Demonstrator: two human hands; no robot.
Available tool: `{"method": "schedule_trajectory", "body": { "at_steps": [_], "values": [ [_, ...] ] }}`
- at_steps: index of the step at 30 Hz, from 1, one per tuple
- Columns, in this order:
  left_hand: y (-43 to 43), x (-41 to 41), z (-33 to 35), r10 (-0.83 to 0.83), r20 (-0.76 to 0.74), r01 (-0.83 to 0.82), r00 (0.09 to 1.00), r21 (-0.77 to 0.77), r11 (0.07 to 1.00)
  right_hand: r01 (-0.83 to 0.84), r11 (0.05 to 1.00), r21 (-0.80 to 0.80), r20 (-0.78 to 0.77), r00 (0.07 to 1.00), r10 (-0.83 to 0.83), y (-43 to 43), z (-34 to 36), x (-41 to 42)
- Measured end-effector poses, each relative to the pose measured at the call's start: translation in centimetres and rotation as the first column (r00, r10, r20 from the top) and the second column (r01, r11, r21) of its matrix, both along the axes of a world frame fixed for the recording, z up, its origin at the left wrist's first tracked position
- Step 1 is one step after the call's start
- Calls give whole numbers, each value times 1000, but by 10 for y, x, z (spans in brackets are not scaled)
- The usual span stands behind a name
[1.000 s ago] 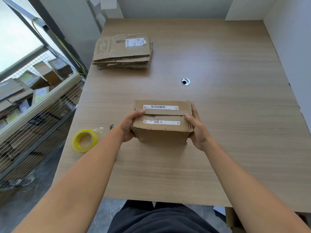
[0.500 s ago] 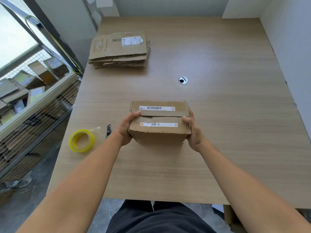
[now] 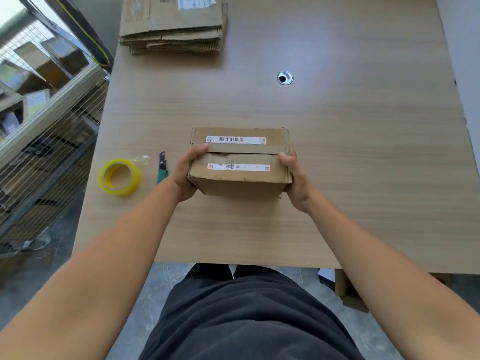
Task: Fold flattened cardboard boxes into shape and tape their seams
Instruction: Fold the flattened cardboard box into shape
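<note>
A folded brown cardboard box (image 3: 239, 162) stands on the wooden table (image 3: 363, 157), its two top flaps closed along a middle seam, each flap bearing a white label strip. My left hand (image 3: 185, 175) grips the box's left end, thumb over the top edge. My right hand (image 3: 294, 178) grips the right end the same way. A yellow roll of tape (image 3: 120, 177) lies on the table left of the box. Between the roll and my left wrist lies a green-handled utility knife (image 3: 162, 167).
A stack of flattened cardboard boxes (image 3: 172, 24) lies at the table's far left. A round cable hole (image 3: 285, 78) sits in the tabletop beyond the box. A wire-mesh cart (image 3: 44, 131) holding boxes stands left of the table. A wall runs along the right.
The view has tilted down and closer, so the box and hands sit lower in frame. Both hands keep their grip on the box ends, and the knife now shows fully.
</note>
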State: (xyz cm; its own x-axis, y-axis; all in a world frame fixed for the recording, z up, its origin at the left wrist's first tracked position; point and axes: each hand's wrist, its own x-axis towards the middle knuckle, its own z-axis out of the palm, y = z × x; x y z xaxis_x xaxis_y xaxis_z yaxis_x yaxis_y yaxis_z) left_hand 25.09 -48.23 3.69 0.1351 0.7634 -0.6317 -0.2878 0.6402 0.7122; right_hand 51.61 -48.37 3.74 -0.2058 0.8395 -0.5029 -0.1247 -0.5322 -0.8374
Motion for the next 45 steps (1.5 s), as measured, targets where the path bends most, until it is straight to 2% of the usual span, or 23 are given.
{"method": "schedule_trajectory", "body": {
  "at_steps": [5, 8, 15, 19, 24, 26, 29, 31, 33, 34, 35, 37, 39, 41, 45],
  "values": [
    [5, 4, 13, 16, 59, -22, 998, 105, 994, 57, 996, 68, -118, 992, -49, 4, 2, 6],
    [14, 4, 23, -18, 38, 12, 999, 137, 991, 12, 992, 126, -87, 996, -1, 15, 7, 10],
    [5, 9, 12, -21, -43, 23, 999, 57, 998, -58, 996, 74, -2, 998, 58, 7, -6, 12],
    [-20, 7, -6, -123, -109, 119, 986, -41, 992, -119, 993, 3, 26, 993, 119, -19, -21, 18],
    [-37, 9, -23, -50, -88, 47, 995, -29, 998, -2, 998, 61, -1, 1000, 2, -30, -35, 11],
    [-29, 3, -21, -55, -144, 53, 988, -18, 998, -9, 998, 64, 45, 999, 6, -24, -34, 11],
    [-11, -7, -15, -54, -306, 66, 951, 28, 997, -87, 993, 80, 118, 990, 77, -15, -34, 10],
    [0, -9, -12, -49, -494, 127, 868, 126, 984, -132, 984, 123, 204, 973, 105, -7, -32, 7],
    [6, -10, -11, -27, -720, 233, 693, 190, 954, -213, 949, 234, 402, 909, 105, 4, -26, 2],
    [7, -7, -12, -17, -781, 271, 625, 197, 942, -275, 913, 302, 535, 841, 77, 9, -23, 2],
    [7, -6, -13, -4, -805, 289, 593, 208, 934, -355, 860, 366, 657, 753, 31, 14, -19, -1],
    [7, -6, -15, 26, -810, 291, 585, 239, 926, -541, 737, 404, 825, 564, -38, 22, -9, -13],
    [9, -6, -16, 55, -810, 281, 583, 265, 922, -704, 662, 256, 939, 345, 3, 27, -1, -34],
    [10, -6, -17, 63, -806, 283, 589, 279, 918, -752, 652, 92, 986, 161, 46, 24, 0, -54],
    [7, -10, -19, 45, -785, 297, 618, 286, 911, -714, 700, 14, 995, 76, 58, 9, -4, -82]
  ]
}}
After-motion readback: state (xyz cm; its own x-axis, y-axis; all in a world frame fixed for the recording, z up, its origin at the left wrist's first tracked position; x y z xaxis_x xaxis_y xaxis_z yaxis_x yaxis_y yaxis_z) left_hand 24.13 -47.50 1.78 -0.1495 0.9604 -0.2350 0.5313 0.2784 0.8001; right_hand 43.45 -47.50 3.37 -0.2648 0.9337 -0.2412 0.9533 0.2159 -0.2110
